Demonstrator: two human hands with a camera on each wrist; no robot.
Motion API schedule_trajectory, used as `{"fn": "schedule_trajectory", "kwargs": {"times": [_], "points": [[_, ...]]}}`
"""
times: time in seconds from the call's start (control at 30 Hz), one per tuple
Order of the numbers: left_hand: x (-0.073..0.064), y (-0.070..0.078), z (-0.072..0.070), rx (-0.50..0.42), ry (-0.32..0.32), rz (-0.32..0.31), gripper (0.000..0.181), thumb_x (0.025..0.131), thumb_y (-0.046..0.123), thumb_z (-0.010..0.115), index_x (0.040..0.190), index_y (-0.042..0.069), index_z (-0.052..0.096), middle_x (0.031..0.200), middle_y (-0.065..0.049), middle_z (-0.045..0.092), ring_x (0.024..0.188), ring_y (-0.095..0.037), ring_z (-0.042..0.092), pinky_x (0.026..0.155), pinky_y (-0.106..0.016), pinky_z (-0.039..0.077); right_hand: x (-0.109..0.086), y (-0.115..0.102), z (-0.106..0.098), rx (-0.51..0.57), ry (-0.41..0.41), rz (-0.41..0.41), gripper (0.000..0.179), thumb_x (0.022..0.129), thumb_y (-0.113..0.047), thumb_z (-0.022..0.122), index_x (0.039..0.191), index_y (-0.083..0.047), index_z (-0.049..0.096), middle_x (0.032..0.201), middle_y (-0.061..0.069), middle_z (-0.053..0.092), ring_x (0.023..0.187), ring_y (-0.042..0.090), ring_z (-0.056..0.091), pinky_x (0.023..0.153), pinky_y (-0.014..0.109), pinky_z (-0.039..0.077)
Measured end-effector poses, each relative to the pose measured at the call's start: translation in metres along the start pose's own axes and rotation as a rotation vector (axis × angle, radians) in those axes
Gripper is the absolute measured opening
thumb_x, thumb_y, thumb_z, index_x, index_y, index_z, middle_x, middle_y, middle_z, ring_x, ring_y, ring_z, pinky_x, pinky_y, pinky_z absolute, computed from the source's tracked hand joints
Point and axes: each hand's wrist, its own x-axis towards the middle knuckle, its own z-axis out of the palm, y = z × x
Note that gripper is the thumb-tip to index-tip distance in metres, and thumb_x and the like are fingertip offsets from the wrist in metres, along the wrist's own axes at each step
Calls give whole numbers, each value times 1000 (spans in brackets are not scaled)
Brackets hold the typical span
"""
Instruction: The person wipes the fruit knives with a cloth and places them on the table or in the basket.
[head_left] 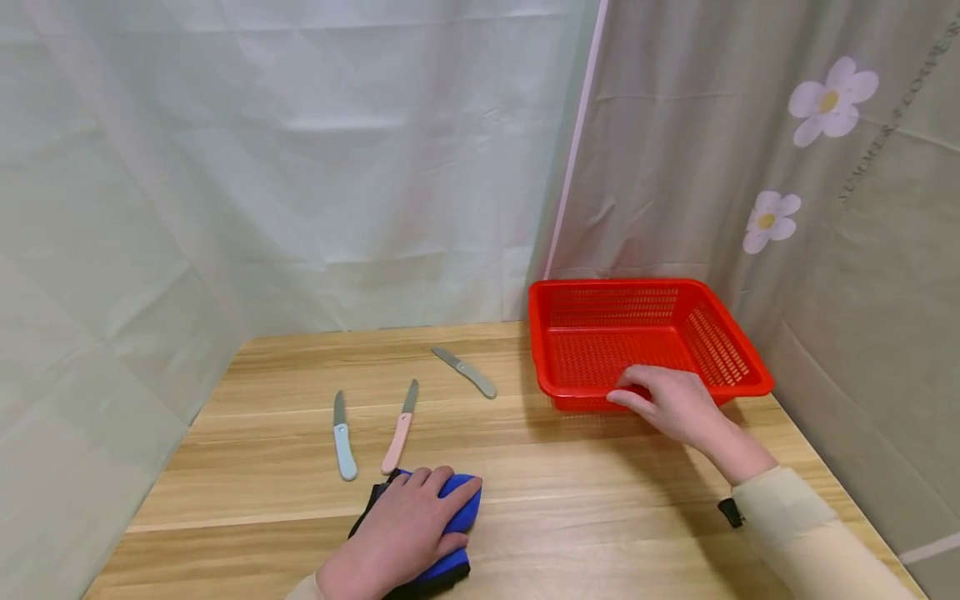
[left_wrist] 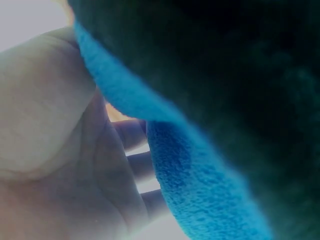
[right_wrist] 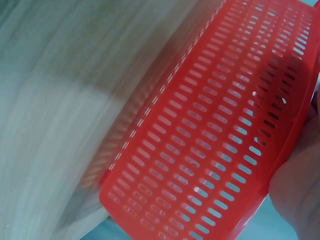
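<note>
Head view: your right hand [head_left: 672,404] pinched the red perforated plastic basket's rim [head_left: 576,392] as your left hand [head_left: 402,527] gripped a blue-and-black cloth [head_left: 464,515]; basket-handling seemed underway, next requiring a steady grip.

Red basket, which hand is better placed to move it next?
Probably the right: the right hand is at the near rim of the red basket, while the left hand is on the blue-and-black cloth, farther away.
</note>
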Motion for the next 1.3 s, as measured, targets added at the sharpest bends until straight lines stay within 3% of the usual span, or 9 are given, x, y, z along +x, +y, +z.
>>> {"fn": "schedule_trajectory", "kwargs": {"times": [0.57,0.8,0.97,1.17,1.3], "points": [[0,-11,0,-17,21,32,60,102,43,81,158,35,61,131,-10,65,111,-29,65,95,-53,59,-7,8,-11,35,-31,-29,17,94,-28,90,93,-32,73,83,-24,61,73,0,56,70,35,54],[0,-12,3,12,104,57,57,100,37,84,154,32,65,121,-8,66,102,-26,65,86,-48,61,-11,7,-12,18,-9,-35,19,92,-27,92,94,-30,74,84,-22,62,74,1,58,71,35,56],[2,-10,3,33,122,44,54,101,33,84,151,31,67,119,-7,66,101,-25,65,84,-47,61,-13,8,-14,10,-16,-18,16,93,-28,91,97,-28,76,88,-20,66,78,4,62,74,39,59],[4,-6,-5,21,162,31,52,100,29,85,150,29,68,117,-6,68,96,-23,66,83,-45,62,-17,10,-15,-1,-31,15,13,95,-30,89,99,-27,77,90,-19,68,81,5,65,78,42,60],[4,-3,-14,9,235,16,50,99,24,86,147,28,71,114,-7,70,95,-23,69,82,-44,64,-16,10,-15,0,-32,13,14,96,-30,89,104,-24,78,95,-15,71,86,10,69,81,45,61]]}}
